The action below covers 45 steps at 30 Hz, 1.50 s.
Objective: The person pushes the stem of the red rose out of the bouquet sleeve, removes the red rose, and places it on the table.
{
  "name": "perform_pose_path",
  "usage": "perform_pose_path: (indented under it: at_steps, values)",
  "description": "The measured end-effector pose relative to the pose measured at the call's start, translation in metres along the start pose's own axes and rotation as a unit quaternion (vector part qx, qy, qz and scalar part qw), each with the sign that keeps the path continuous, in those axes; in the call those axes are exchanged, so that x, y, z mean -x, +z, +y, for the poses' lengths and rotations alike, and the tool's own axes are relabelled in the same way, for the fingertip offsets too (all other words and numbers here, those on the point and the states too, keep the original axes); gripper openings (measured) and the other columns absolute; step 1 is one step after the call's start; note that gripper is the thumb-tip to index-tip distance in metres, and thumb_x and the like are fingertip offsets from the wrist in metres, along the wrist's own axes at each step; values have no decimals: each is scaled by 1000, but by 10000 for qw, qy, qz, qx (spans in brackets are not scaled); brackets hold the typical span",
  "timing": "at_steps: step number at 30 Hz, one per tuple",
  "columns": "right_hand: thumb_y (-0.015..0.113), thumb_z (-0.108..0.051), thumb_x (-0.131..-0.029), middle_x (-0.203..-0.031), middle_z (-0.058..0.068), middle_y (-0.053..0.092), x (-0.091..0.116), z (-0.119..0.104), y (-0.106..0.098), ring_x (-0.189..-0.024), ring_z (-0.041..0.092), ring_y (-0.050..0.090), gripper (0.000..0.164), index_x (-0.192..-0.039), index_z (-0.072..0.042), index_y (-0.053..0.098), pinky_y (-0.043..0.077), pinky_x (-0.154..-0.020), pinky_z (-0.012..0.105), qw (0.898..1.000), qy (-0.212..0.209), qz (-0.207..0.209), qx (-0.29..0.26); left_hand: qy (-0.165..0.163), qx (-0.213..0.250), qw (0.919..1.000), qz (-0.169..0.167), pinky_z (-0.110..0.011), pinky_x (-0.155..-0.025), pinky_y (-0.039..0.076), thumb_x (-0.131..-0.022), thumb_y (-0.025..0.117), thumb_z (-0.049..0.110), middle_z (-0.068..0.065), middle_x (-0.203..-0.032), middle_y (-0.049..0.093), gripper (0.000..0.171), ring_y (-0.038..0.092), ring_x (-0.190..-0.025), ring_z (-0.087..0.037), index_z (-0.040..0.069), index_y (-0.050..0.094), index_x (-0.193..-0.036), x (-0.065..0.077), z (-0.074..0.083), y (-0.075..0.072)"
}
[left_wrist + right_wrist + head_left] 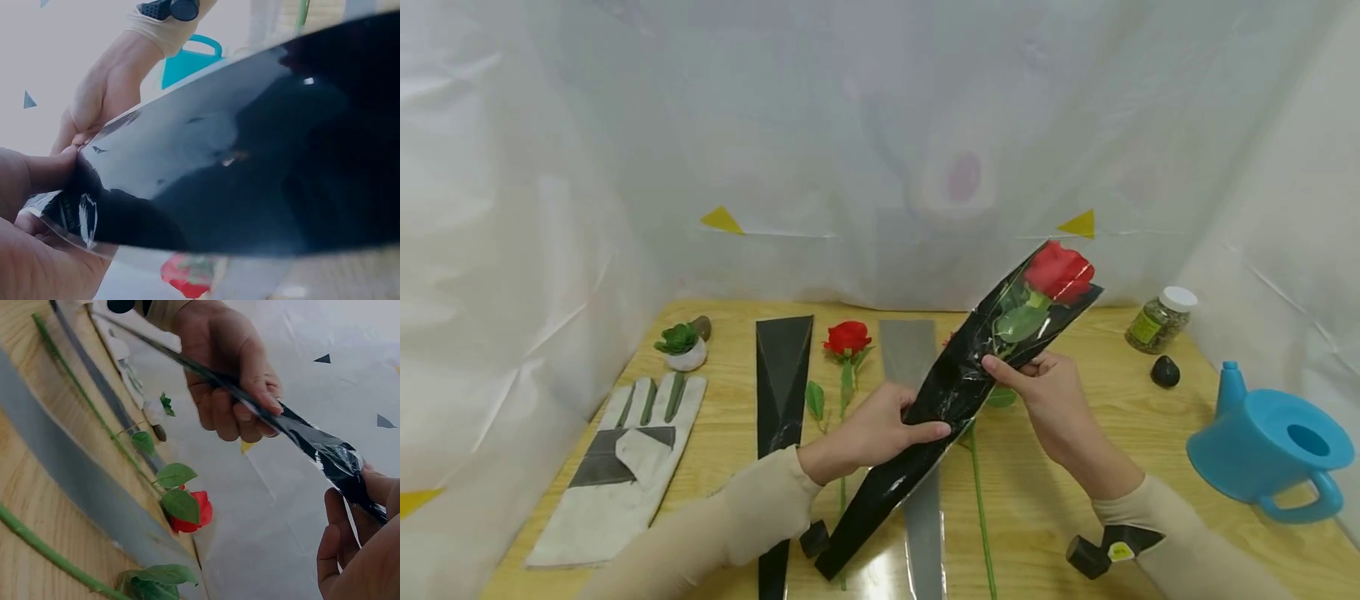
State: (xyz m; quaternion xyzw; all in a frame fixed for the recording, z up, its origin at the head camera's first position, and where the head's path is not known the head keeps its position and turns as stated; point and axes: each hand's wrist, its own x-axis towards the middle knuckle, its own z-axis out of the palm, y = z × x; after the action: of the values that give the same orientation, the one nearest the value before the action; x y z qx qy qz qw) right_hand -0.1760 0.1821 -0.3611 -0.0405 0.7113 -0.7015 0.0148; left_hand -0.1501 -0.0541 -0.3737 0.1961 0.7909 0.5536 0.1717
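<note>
A black flower sleeve (898,467) with a clear front is held aslant above the table, its wide end up to the right. Inside it shows a red rose (1060,272) with green leaves; the stem is hidden by the black part. My left hand (876,425) grips the sleeve around its middle, thumb across the front. Higher up, my right hand (1048,396) pinches the sleeve's edge between thumb and fingers. In the right wrist view, both the left hand (228,375) and the right hand (369,550) hold the sleeve, seen edge-on.
Under the hands lie a second red rose (847,337), a green stem (979,508), a grey sleeve (927,525) and another black sleeve (778,383). Work gloves (617,467) and a potted succulent (683,348) are left; a blue watering can (1270,446), lidded jar (1159,321) and black object (1165,372) right.
</note>
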Motion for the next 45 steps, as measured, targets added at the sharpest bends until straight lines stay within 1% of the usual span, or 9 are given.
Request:
perform_pose_path:
  at_steps: [7, 11, 15, 21, 25, 30, 36, 39, 45]
  values:
    - [78, -22, -88, -91, 2, 75, 6, 10, 11, -96, 13, 65, 27, -101, 1, 75, 48, -86, 29, 9995, -21, -231, 217, 183, -70, 9998, 67, -26, -60, 41, -95, 70, 23, -3, -66, 58, 12, 55, -63, -14, 12, 72, -93, -1, 0, 4]
    - [80, -26, -86, -78, 0, 72, 9, 13, 16, -81, 9, 61, 31, -95, 3, 74, 49, -76, 28, 9989, -66, -199, 414, 192, 39, 9996, 218, -25, -58, 41, -95, 70, 23, -3, -72, 61, 16, 55, -64, -15, 9, 72, -90, -4, -1, 4]
    - [81, -29, -85, -58, -5, 57, 14, 14, 18, -60, 6, 43, 31, -81, -1, 70, 40, -62, 26, 9981, -2, -32, 623, 88, 286, 9991, 289, -26, -61, 45, -94, 71, 23, -3, -78, 65, 15, 58, -68, -15, 8, 74, -92, -5, -2, 7]
    - [78, -27, -88, -76, 3, 72, 17, 18, 20, -83, 7, 56, 32, -98, 3, 74, 45, -84, 28, 9989, 33, -106, 458, 28, 581, 9976, 375, -29, -65, 49, -94, 71, 22, -5, -84, 68, 16, 61, -73, -18, 7, 74, -95, -4, -1, 10]
    - [78, -25, -89, -75, -2, 71, 15, 17, 20, -84, 7, 58, 32, -99, 5, 73, 47, -82, 28, 9991, -40, -202, 382, 34, 484, 9980, 398, -28, -64, 47, -94, 71, 24, -2, -79, 66, 16, 60, -71, -16, 8, 74, -92, -4, -3, 9]
    - [78, -22, -88, -62, -9, 56, 12, 10, 13, -65, 6, 48, 23, -78, -4, 70, 42, -64, 25, 9988, -183, -255, 370, 296, 163, 9994, 117, -25, -56, 41, -94, 71, 25, 1, -64, 56, 17, 54, -58, -13, 10, 73, -88, -1, -9, 6]
    - [78, -18, -89, -78, -6, 67, 10, 1, 3, -85, 10, 58, 13, -91, -5, 73, 47, -79, 27, 9992, -231, -315, 123, 281, 31, 9994, -212, -25, -58, 47, -93, 72, 22, 1, -70, 67, 16, 63, -63, -11, 7, 74, -96, 6, -15, 2]
    - [79, -20, -87, -79, -4, 68, 11, -1, 4, -86, 12, 59, 23, -96, 0, 72, 47, -80, 27, 9989, -163, -307, 316, 328, 113, 9992, -212, -25, -62, 49, -94, 72, 21, 3, -76, 67, 18, 63, -67, -10, 6, 72, -103, 7, -11, -1]
    - [81, -25, -85, -98, 7, 74, 14, 0, 14, -99, 19, 65, 42, -114, 3, 68, 48, -86, 30, 9957, -173, -377, 823, 284, 201, 9994, 42, -26, -58, 43, -94, 71, 28, 3, -63, 53, 20, 50, -57, -10, 8, 69, -91, 6, -1, -2]
